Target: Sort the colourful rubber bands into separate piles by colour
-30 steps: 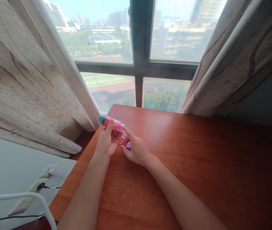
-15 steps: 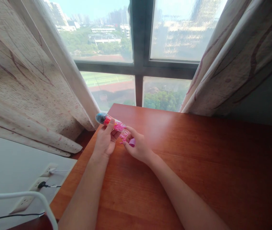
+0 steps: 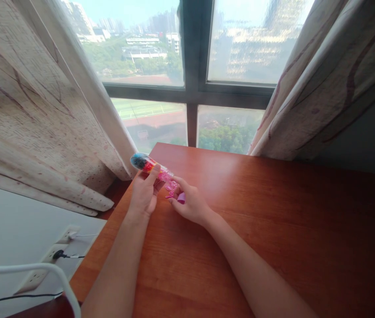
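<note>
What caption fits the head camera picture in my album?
Left hand holding a colourful tube, right hand with a purple piece, pink bits near both.

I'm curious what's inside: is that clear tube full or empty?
Not empty: dark, red and pink contents show through the clear tube in the left hand. Whether full, I cannot tell.

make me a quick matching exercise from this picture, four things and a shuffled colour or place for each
1. clear tube
2. small piece in the right hand
3. tabletop
4. plug

a. reddish brown
b. at the wall socket
c. held in the left hand
d. purple

Pairs: 1-c, 2-d, 3-a, 4-b
</note>
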### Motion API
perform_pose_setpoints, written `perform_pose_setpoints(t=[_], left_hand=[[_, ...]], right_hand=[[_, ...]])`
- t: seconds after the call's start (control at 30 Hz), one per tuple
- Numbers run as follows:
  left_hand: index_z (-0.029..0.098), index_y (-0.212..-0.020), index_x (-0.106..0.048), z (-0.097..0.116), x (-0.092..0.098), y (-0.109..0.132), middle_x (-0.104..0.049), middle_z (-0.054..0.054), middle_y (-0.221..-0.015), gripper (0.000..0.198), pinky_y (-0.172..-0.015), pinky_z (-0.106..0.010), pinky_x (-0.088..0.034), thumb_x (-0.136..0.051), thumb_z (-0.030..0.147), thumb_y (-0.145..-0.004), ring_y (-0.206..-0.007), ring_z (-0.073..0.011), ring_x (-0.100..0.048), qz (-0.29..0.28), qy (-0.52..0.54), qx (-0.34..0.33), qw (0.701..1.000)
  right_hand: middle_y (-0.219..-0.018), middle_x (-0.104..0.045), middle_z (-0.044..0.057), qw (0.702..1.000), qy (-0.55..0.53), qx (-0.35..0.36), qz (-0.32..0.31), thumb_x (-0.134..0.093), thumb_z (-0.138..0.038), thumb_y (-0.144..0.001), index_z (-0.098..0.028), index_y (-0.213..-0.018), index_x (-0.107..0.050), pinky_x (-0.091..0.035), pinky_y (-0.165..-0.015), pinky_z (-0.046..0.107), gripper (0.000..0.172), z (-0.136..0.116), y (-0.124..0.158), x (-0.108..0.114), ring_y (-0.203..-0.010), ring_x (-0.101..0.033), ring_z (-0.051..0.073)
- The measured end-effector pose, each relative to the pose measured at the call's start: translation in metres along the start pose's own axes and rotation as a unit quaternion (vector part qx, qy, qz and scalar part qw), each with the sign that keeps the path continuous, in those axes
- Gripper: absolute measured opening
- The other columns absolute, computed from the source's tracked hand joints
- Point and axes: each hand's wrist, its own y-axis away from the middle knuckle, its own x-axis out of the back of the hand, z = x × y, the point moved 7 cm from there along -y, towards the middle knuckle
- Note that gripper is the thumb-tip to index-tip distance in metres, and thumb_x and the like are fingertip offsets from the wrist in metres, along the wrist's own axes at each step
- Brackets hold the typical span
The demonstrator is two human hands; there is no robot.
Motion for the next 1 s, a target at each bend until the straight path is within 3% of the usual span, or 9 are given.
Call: perform_pose_setpoints(t=[0.13,0.33,0.57,0.73,1.0], left_hand=[[0.018,-0.096,-0.066,0.007,0.003,-0.001,-0.069,0.002,-0.086,0.046,-0.069,-0.022,-0.053,-0.089,0.033,-0.059,-0.074,-0.0108,-0.066,0.02,-0.054,-0.058,0.997],[0.014,-0.087,-0.071,0.012,-0.003,0.002,-0.073,-0.002,-0.082,0.046,-0.073,-0.026,-0.053,-0.093,0.022,-0.047,-0.076,-0.0163,-0.068,0.018,-0.154,-0.136,0.978],[0.014,-0.094,-0.071,0.015,0.002,0.002,-0.075,-0.004,-0.089,0.044,-0.076,-0.029,-0.055,-0.089,0.031,-0.058,-0.08,-0.0187,-0.07,0.041,-0.21,-0.183,0.96],[0.013,-0.09,-0.071,0.016,0.006,0.0,-0.075,-0.006,-0.085,0.04,-0.072,-0.029,-0.055,-0.087,0.036,-0.061,-0.077,-0.0199,-0.07,0.058,-0.237,-0.192,0.951],[0.013,-0.092,-0.071,0.013,0.003,0.0,-0.075,-0.006,-0.087,0.041,-0.074,-0.03,-0.054,-0.086,0.035,-0.061,-0.081,-0.0215,-0.07,0.037,-0.273,-0.174,0.945]], right_hand=[[-0.082,-0.064,-0.003,0.999,0.013,-0.006,0.035,-0.062,-0.021,-0.082,-0.022,-0.128,-0.054,-0.048,-0.067,0.024,0.047,0.005,0.001,0.005,-0.065,-0.058,0.012],[-0.084,-0.068,0.001,0.995,0.064,-0.014,0.076,-0.06,-0.019,-0.082,-0.02,-0.113,-0.064,-0.051,-0.073,0.028,0.031,0.011,0.0,0.01,-0.073,-0.063,0.016],[-0.1,-0.07,0.005,0.993,0.087,0.002,0.077,-0.061,-0.015,-0.082,-0.02,-0.107,-0.067,-0.052,-0.089,0.032,0.027,0.005,0.0,0.013,-0.093,-0.065,0.02],[-0.106,-0.069,0.005,0.992,0.098,-0.008,0.077,-0.061,-0.015,-0.083,-0.022,-0.108,-0.067,-0.052,-0.092,0.033,0.027,0.007,0.0,0.013,-0.098,-0.065,0.02],[-0.106,-0.069,0.005,0.992,0.095,-0.017,0.083,-0.061,-0.015,-0.083,-0.021,-0.108,-0.067,-0.052,-0.092,0.033,0.026,0.009,0.0,0.014,-0.098,-0.065,0.02]])
